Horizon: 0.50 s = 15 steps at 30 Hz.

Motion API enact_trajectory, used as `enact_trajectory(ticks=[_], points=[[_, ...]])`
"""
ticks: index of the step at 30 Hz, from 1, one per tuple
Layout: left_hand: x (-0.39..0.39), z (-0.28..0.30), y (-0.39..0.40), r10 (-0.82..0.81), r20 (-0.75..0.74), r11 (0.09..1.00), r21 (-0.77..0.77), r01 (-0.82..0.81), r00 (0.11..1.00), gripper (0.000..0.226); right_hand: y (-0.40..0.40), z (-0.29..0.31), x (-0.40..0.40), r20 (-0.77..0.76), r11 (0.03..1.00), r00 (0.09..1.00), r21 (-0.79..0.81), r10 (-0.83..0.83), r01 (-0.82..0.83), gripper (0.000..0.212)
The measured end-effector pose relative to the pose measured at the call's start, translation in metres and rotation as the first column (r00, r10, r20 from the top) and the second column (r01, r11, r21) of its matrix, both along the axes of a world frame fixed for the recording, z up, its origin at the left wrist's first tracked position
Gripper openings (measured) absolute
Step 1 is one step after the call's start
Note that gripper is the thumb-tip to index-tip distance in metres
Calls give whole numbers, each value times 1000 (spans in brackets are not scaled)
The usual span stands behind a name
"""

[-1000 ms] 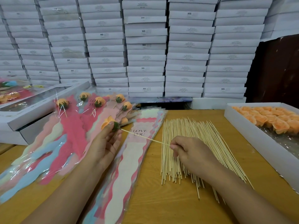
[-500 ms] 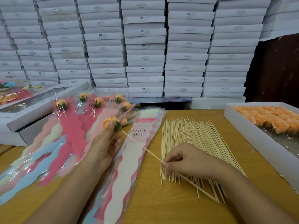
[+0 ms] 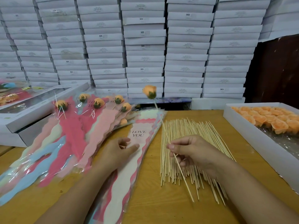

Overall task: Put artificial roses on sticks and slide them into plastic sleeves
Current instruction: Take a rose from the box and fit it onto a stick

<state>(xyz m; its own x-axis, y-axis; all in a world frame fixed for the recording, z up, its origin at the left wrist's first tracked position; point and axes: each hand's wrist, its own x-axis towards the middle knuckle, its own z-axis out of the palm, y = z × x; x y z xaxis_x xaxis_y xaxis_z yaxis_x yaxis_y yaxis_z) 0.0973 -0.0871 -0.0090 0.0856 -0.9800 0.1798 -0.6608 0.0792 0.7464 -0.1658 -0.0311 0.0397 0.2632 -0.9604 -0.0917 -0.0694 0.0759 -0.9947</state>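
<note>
My right hand (image 3: 192, 152) pinches a thin wooden stick (image 3: 181, 173) partway along, and an orange artificial rose (image 3: 149, 91) sits on its raised far end, above the sleeves. My left hand (image 3: 119, 151) lies on the top plastic sleeve (image 3: 129, 173), a pink and cream one printed "LOVE YOU", with thumb and fingers loosely spread and nothing held. A pile of loose sticks (image 3: 191, 135) lies on the wooden table under my right hand.
Several finished roses in sleeves (image 3: 72, 131) fan out at the left, over a white box (image 3: 32, 113). A white box of orange rose heads (image 3: 271, 120) stands at the right. Stacked white boxes (image 3: 145, 46) wall off the back.
My left hand let go of the rose and dropped onto the top sleeve. My right hand slid along the stick and swung it up, so the rose now stands high at the far end.
</note>
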Motion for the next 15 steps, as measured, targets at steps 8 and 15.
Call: enact_trajectory(ticks=[8,15], points=[[8,1,-1,75,152,997,21,-79,985,75,-3,0,0,66,978,976,-30,-206,208,13],[6,1,0,92,98,996,-21,-91,991,63,-3,-1,0,63,974,973,-38,-223,225,9]])
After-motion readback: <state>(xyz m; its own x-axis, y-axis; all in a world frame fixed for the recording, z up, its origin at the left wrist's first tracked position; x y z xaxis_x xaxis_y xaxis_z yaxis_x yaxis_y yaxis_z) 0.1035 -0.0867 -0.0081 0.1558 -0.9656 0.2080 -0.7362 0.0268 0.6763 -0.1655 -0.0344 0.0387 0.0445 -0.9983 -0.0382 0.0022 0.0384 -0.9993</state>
